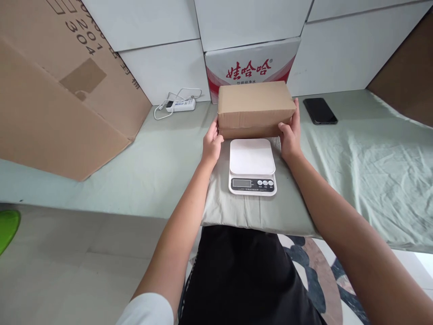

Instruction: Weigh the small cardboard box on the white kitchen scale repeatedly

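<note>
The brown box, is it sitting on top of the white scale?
No, the brown box is behind the white scale, held at its ends by the left hand and right hand, and the scale's platform is bare.

I have the brown cardboard box [256, 107] gripped between both hands: my left hand [212, 143] presses flat against its left end, my right hand [291, 133] wraps the right end with fingers up along the side. The box sits just behind the white kitchen scale [252, 166], whose platform is bare and whose display faces me. The scale rests on a pale green cloth [355, 171] covering the surface. Behind the box stands a white carton with red characters [252, 65]. A black phone [320, 111] lies to the right, a white power strip [181, 105] to the left, and a big sheet of cardboard [57, 90] leans at far left
</note>
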Demonstrator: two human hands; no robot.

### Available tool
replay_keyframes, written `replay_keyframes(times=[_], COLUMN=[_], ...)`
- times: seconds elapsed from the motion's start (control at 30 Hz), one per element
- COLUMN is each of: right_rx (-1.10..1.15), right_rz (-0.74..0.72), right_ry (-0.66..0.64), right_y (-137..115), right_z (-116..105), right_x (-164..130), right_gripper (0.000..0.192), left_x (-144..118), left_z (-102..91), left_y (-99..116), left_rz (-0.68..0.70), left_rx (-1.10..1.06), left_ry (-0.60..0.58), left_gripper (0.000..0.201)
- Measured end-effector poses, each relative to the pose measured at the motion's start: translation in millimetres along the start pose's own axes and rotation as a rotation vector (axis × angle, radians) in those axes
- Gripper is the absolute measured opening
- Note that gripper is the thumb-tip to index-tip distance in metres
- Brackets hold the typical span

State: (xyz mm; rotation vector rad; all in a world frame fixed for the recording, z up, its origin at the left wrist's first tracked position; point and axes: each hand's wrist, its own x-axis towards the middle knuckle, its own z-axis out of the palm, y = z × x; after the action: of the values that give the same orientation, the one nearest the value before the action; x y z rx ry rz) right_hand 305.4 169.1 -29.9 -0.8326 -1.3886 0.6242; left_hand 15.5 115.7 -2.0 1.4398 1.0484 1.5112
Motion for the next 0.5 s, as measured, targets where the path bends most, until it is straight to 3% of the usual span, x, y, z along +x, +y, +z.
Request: replay_keyframes(times=[0.13,0.27,0.37,0.5], right_rx=[-0.023,0.003,-0.045,-0.097], right_rz=[-0.046,-0.209,-0.171,-0.095], right_ry=[0.042,0.062,0.020,0.039], right_y=[-40.6,-92.1,-118.0,-123.5], right_z=[0.1,-15.0,-24.6,-25.1], right_x=[-0.1,-18.0,-54.8,-105.0], right_gripper=[0.106,0.111,0.105,0.108], left_x=[-9.1,-37.2,-73.9,-118.9], left_z=[1.3,-2.5,-9.1,-13.7], left_y=[12.0,39.5,62.9,72.6], left_rz=[0.129,0.231,0.202,0.081], left_rx=[0.037,0.062,0.070,0.044], left_ry=[-0.041,-0.069,-0.064,-0.011], left_gripper=[0.080,0.074,0.070,0.070])
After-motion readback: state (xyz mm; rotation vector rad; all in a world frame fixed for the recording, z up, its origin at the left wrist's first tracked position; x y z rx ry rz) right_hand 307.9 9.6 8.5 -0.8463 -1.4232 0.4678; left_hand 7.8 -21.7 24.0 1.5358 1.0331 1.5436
